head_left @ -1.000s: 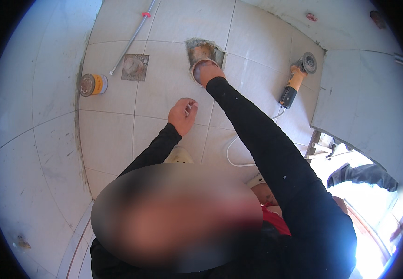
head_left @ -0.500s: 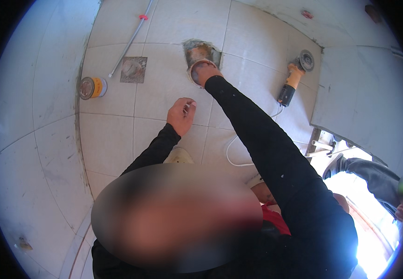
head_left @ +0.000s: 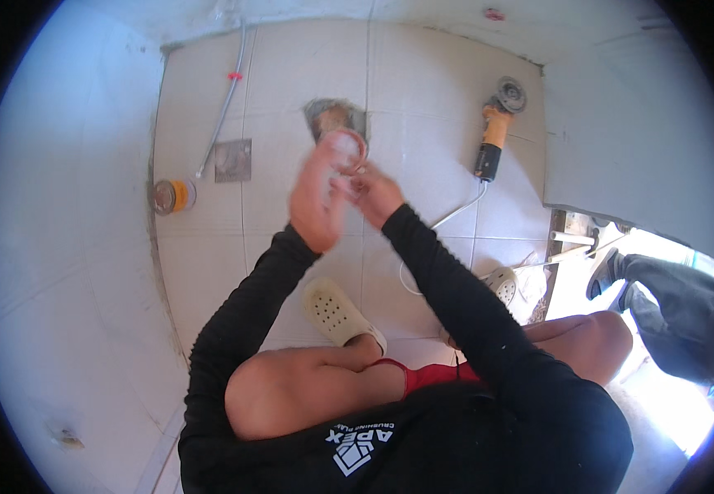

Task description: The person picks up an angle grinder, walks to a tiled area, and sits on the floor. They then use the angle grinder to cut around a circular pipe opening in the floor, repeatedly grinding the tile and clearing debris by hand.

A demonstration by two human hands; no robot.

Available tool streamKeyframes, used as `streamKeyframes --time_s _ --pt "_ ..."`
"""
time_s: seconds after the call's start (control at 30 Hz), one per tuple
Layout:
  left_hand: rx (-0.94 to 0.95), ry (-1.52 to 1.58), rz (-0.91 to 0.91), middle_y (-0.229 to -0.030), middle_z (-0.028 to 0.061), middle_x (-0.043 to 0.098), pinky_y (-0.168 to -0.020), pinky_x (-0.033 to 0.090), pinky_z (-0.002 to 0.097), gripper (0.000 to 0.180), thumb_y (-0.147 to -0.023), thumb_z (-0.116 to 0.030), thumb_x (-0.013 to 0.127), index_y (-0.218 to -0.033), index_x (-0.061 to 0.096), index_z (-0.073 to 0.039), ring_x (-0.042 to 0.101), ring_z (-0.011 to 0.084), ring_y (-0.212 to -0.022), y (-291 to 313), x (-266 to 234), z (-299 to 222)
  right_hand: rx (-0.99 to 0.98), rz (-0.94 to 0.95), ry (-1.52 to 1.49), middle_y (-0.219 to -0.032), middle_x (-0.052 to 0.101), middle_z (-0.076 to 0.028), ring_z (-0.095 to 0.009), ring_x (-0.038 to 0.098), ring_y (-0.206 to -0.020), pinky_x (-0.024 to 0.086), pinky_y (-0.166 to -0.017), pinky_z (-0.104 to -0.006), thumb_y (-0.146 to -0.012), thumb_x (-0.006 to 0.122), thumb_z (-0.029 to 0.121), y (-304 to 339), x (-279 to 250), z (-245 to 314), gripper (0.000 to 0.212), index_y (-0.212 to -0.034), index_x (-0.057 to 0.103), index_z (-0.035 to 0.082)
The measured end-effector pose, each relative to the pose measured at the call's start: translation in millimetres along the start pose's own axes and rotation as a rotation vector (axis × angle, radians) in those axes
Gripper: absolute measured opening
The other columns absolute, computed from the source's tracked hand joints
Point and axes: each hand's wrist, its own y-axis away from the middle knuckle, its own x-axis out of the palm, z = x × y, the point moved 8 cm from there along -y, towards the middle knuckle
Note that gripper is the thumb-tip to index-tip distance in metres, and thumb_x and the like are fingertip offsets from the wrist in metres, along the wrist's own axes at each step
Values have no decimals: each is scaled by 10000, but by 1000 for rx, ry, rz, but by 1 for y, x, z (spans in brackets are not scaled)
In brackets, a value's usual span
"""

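Observation:
A round reddish-brown pipe end (head_left: pixel 364 151) stands at the near edge of a rough cut-out (head_left: pixel 336 115) in the tiled floor. My left hand (head_left: pixel 316 199) is at the pipe's left side, its fingers stretched toward the rim and its thumb apart. Motion blurs it, and I cannot tell how firmly it touches. Just below the rim, my right hand (head_left: pixel 382 196) reaches in from the right with its fingertips close to the left thumb. Those fingers are smeared, so whether they hold anything is unclear.
An orange-and-black angle grinder (head_left: pixel 495 132) lies at right, its white cord trailing nearer. At left are a yellow-labelled can (head_left: pixel 174 197), a square floor drain (head_left: pixel 233 160) and a thin grey hose (head_left: pixel 225 115). Another person's dark-trousered leg (head_left: pixel 670 300) shows beyond the right wall (head_left: pixel 620 156).
My right hand has come out of the pipe opening toward me. My left hand has moved up to the pipe's left side. The view has shifted, showing my legs and light clogs.

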Motion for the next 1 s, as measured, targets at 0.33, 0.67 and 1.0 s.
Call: streamKeyframes --time_s 0.33,0.67,1.0 --pt "-1069 588 230 -1379 225 482 -1081 334 457 834 -910 -708 358 -1414 405 -45 484 358 -1251 -113 56 25 -1102 -71 844 -1376 504 -175 -326 455 -1292 329 -1088 -416 -986 387 483 107 98 184 623 -1410 415 28" --pt "-884 465 843 -1129 177 640 -857 509 331 471 -1016 -357 445 -1358 463 -34 676 241 -919 -109 154 -102 -693 -1340 1349 -1190 575 -198 -355 540 -1138 446 -964 -451 -756 684 576 78 -143 283 729 -1177 545 -2" --pt "-68 -345 1054 -1067 180 640 -741 525 390 387 -915 -237 594 -1248 515 -56 659 289 -879 -51 167 -80 -293 -1015 1518 -1113 630 -224 -304 616 -1084 490 -933 -411 -654 735 501 27 -246 273 756 -1153 561 -39"
